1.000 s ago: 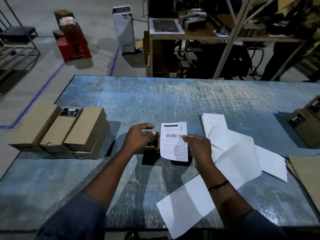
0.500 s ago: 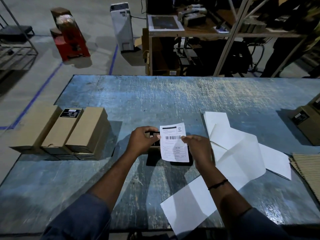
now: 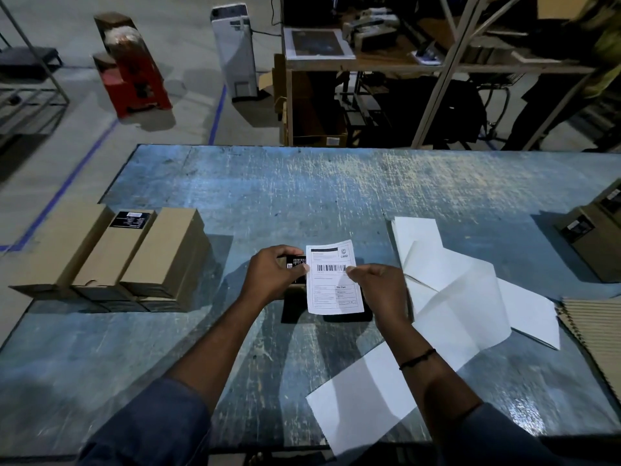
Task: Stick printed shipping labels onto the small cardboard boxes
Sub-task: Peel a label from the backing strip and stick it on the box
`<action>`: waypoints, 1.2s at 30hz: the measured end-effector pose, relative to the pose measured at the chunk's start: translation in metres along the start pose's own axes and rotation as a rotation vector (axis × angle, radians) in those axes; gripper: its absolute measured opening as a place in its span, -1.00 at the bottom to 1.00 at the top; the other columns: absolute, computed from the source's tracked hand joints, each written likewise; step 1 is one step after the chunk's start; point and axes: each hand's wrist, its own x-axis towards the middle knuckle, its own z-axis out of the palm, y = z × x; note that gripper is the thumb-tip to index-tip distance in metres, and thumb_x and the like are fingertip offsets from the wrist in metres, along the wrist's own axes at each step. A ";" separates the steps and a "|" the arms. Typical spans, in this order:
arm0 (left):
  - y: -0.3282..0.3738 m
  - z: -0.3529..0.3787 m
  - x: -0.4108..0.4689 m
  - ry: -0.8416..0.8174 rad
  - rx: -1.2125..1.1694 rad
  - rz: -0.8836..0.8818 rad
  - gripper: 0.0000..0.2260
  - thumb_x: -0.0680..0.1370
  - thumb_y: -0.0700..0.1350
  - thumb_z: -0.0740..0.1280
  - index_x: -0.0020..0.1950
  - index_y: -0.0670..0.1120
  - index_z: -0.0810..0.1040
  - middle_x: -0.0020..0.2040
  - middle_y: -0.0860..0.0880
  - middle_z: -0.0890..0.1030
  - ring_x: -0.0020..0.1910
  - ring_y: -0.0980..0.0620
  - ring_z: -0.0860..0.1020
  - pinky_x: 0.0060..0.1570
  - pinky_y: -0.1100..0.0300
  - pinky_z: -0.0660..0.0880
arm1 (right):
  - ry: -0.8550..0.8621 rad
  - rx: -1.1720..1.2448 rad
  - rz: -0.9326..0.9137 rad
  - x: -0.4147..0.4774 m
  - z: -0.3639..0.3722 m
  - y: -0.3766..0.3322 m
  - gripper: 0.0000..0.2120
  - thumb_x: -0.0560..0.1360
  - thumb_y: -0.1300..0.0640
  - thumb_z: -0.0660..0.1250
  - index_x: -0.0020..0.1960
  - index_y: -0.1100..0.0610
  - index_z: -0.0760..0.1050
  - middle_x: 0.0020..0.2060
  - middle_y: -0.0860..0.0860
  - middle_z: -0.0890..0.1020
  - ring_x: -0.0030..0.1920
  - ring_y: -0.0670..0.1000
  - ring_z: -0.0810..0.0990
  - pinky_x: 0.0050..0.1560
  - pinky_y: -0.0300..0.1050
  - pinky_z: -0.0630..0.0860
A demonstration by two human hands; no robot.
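The label [image 3: 334, 277] stood print-side toward you over the box [image 3: 295, 264], near the middle of the desk [image 3: 302, 196]. It hid most of the box's top. Whether its back had already touched the cardboard could not be told.

Your right grip [image 3: 379, 290] was at the label's three o'clock, pinched shut on the right edge level with the barcode. Holding it by the margin likely kept the glue off your fingers and the print in sight, so you could square it. Your left grip [image 3: 274, 277] was at nine o'clock, fingers curled over the box's far side and thumb at the label's left edge. It was clamped on the box, probably so it would not slide when you pressed down. With the label between the two grips, the box lay under them and only its left end showed.

At nine o'clock, well apart, three boxes [image 3: 134, 253] lay side by side along the desk's left edge, the middle one with a black sticker on top. None showed a white label on top, so I judged them still to be done. From three to five o'clock, white sheets [image 3: 453, 287] lay overlapping, one touching your right forearm. They were probably peeled backings dropped within easy reach. Beyond them, ribbed card [image 3: 594, 331] lay at four o'clock and an end box [image 3: 594, 237] sat at two, both at the desk's right edge.
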 end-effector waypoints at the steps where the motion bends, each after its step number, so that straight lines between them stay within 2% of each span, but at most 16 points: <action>1: 0.000 0.000 0.000 0.002 -0.002 -0.001 -0.76 0.43 -0.10 0.57 0.09 -0.02 0.73 0.01 0.12 0.71 0.04 0.21 0.63 -0.05 0.49 0.41 | -0.002 -0.003 0.001 0.000 0.000 0.000 -0.87 0.44 0.08 0.55 -0.21 0.13 0.73 -0.30 0.00 0.74 -0.29 0.02 0.72 -0.27 -0.17 0.53; 7: -0.005 -0.002 0.000 -0.040 -0.030 0.031 -0.75 0.48 -0.12 0.54 0.15 -0.05 0.71 0.09 0.08 0.71 0.10 0.19 0.61 -0.02 0.46 0.40 | -0.008 0.008 0.001 0.001 -0.001 0.002 -0.87 0.44 0.06 0.54 -0.20 0.12 0.72 -0.28 -0.02 0.75 -0.25 0.03 0.73 -0.25 -0.16 0.54; 9: -0.005 -0.003 0.001 -0.064 -0.053 0.030 -0.75 0.50 -0.14 0.53 0.17 -0.06 0.70 0.12 0.06 0.70 0.11 0.19 0.60 -0.02 0.51 0.40 | -0.013 0.037 -0.003 0.000 -0.002 -0.001 -0.87 0.45 0.07 0.54 -0.19 0.12 0.72 -0.27 -0.02 0.75 -0.23 0.02 0.73 -0.24 -0.16 0.56; 12: -0.006 -0.004 0.003 -0.094 -0.058 0.012 -0.75 0.53 -0.16 0.50 0.20 -0.07 0.68 0.14 0.07 0.69 0.11 0.20 0.60 -0.06 0.56 0.38 | -0.060 0.116 -0.017 -0.001 -0.003 -0.006 -0.91 0.45 0.11 0.53 -0.19 0.13 0.72 -0.25 0.01 0.76 -0.17 0.07 0.74 -0.14 -0.02 0.61; 14: -0.006 -0.006 0.004 -0.123 -0.072 -0.006 -0.75 0.55 -0.18 0.47 0.23 -0.07 0.67 0.16 0.05 0.69 0.14 0.16 0.61 0.00 0.48 0.44 | -0.069 0.192 0.000 -0.002 -0.005 -0.012 -0.91 0.45 0.16 0.52 -0.21 0.15 0.70 -0.24 0.05 0.75 -0.22 0.10 0.70 -0.18 -0.02 0.55; 17: -0.009 -0.010 0.007 -0.167 -0.120 -0.038 -0.76 0.60 -0.22 0.39 0.26 -0.08 0.66 0.20 0.02 0.67 0.21 0.06 0.62 0.19 0.21 0.55 | 0.009 0.379 0.070 0.006 -0.017 -0.022 -0.95 0.45 0.24 0.52 -0.19 0.19 0.68 -0.23 0.15 0.72 -0.21 0.12 0.65 -0.17 -0.02 0.54; 21: -0.006 -0.018 0.008 -0.214 -0.167 -0.038 -0.63 0.61 -0.43 0.19 0.31 -0.19 0.62 0.25 -0.06 0.64 0.23 0.06 0.58 0.01 0.51 0.48 | 0.026 0.479 0.127 0.021 -0.044 -0.030 -0.94 0.45 0.24 0.51 -0.12 0.24 0.67 -0.16 0.15 0.74 -0.14 0.18 0.71 -0.07 0.06 0.61; 23: -0.008 -0.024 0.009 -0.212 -0.254 -0.059 -0.55 0.57 -0.51 0.13 0.32 -0.21 0.61 0.26 -0.11 0.64 0.17 0.10 0.61 -0.01 0.46 0.52 | 0.021 0.491 0.142 0.024 -0.055 -0.031 -0.94 0.47 0.23 0.49 -0.09 0.22 0.67 -0.12 0.14 0.74 -0.16 0.16 0.73 -0.10 0.01 0.63; 25: -0.011 -0.029 0.009 -0.211 -0.319 -0.074 -0.50 0.54 -0.55 0.09 0.35 -0.23 0.58 0.26 -0.13 0.64 0.13 0.17 0.61 -0.03 0.41 0.54 | 0.024 0.519 0.148 0.025 -0.063 -0.029 -0.95 0.49 0.24 0.47 -0.06 0.21 0.67 -0.09 0.13 0.73 -0.20 0.08 0.73 -0.24 -0.14 0.62; 27: -0.013 -0.032 0.010 -0.202 -0.367 -0.094 -0.47 0.52 -0.58 0.05 0.37 -0.26 0.55 0.26 -0.15 0.63 0.13 0.17 0.61 -0.08 0.40 0.54 | 0.020 0.534 0.151 0.026 -0.066 -0.023 -0.89 0.49 0.24 0.48 0.01 0.23 0.68 -0.05 0.12 0.73 -0.17 0.06 0.73 -0.30 -0.19 0.61; 29: -0.012 -0.031 0.010 -0.202 -0.390 -0.108 -0.47 0.52 -0.58 0.05 0.37 -0.27 0.54 0.26 -0.15 0.63 0.13 0.16 0.61 -0.10 0.39 0.55 | 0.003 0.491 0.158 0.026 -0.062 -0.017 -0.83 0.47 0.23 0.50 0.05 0.24 0.67 -0.03 0.15 0.74 -0.13 0.11 0.72 -0.22 -0.13 0.63; 32: -0.013 -0.029 0.014 -0.199 -0.427 -0.138 -0.52 0.55 -0.53 0.10 0.36 -0.23 0.56 0.27 -0.13 0.64 0.15 0.07 0.64 -0.05 0.32 0.59 | -0.022 0.405 0.153 0.024 -0.047 -0.009 -0.88 0.45 0.20 0.53 -0.05 0.22 0.68 -0.05 0.21 0.74 -0.11 0.20 0.71 -0.08 0.04 0.61; 34: -0.012 -0.027 0.014 -0.192 -0.451 -0.164 -0.59 0.58 -0.47 0.16 0.34 -0.21 0.59 0.24 -0.12 0.66 0.17 -0.03 0.65 0.01 0.23 0.61 | -0.041 0.350 0.126 0.019 -0.034 -0.008 -0.92 0.44 0.20 0.53 -0.12 0.21 0.68 -0.07 0.25 0.73 -0.14 0.20 0.69 -0.12 0.05 0.57; 36: -0.012 -0.023 0.014 -0.173 -0.434 -0.144 -0.67 0.61 -0.40 0.24 0.31 -0.20 0.61 0.24 -0.11 0.67 0.20 -0.05 0.64 0.10 0.24 0.57 | -0.070 0.311 0.086 0.014 -0.021 -0.006 -0.94 0.46 0.23 0.52 -0.14 0.22 0.69 -0.15 0.20 0.74 -0.20 0.15 0.68 -0.21 -0.07 0.55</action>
